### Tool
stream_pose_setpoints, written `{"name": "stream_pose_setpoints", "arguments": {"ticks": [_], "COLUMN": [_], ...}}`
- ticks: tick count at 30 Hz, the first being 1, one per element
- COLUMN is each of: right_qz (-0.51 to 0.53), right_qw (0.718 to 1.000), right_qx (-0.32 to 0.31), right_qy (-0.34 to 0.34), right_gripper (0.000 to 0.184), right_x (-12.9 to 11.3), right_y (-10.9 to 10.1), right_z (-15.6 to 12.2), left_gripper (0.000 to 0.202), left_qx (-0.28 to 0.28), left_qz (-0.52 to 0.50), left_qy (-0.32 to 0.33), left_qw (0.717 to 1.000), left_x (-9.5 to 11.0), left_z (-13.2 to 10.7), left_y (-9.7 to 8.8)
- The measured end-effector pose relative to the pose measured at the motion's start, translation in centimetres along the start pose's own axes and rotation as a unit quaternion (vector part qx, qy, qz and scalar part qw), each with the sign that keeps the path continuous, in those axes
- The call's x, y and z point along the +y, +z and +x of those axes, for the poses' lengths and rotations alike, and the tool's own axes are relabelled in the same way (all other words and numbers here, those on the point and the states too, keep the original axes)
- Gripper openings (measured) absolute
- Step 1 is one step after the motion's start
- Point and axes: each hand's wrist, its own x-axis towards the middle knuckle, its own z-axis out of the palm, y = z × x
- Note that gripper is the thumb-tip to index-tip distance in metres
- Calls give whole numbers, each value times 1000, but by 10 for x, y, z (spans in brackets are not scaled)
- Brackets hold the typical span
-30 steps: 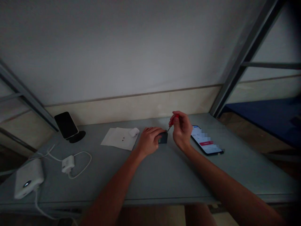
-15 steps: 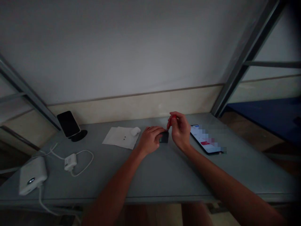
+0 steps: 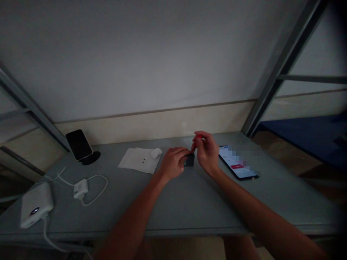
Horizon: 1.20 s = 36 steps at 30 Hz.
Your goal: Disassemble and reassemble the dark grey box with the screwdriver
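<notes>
A small dark box-shaped device rests on the grey table, partly covered by fingers. My left hand is closed around its left side and top, holding it in place. In my right hand a red-handled screwdriver is gripped, tilted, with its lower end at the device's top right corner. The screwdriver's tip is too small and dark to make out. Left of my left hand, white paper sheets carry a few tiny dark specks, perhaps screws, and a small white rounded object.
A lit smartphone lies right of my right hand. At the left are a dark-screened device on a stand, a white charger with a looped cable, and a white power bank. Metal frame posts flank the table.
The view has shifted slightly. Both hands keep their hold, and the screwdriver stays at the device's corner with my right hand's fingers slightly changed in pose.
</notes>
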Motion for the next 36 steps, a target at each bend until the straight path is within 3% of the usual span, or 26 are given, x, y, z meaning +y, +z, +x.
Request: {"name": "stream_pose_setpoints", "arguments": {"ticks": [7,10,17,26,32,36], "right_qz": [-12,-16,-80,-14,-43,4], "right_qw": [1000,999,989,986,987,985], "right_qx": [-4,-36,-84,-168,-140,-170], "right_qy": [0,0,-87,-15,-58,-16], "right_gripper": [21,20,13,23,15,21], "right_x": [5,3,-12,-10,-16,-13], "right_y": [0,-1,-8,-13,-14,-15], "right_z": [-1,2,15,17,19,20], "left_gripper": [30,31,27,31,32,34], "left_qx": [8,6,2,-2,-7,-9], "left_qz": [9,14,11,22,26,24], "left_qy": [8,6,-2,-12,-18,-22], "left_qw": [1000,1000,1000,1000,999,999], "left_x": [-3,-2,-2,1,2,1], "left_z": [-1,-1,-1,-1,0,0], "left_y": [2,2,2,0,-2,-2]}}
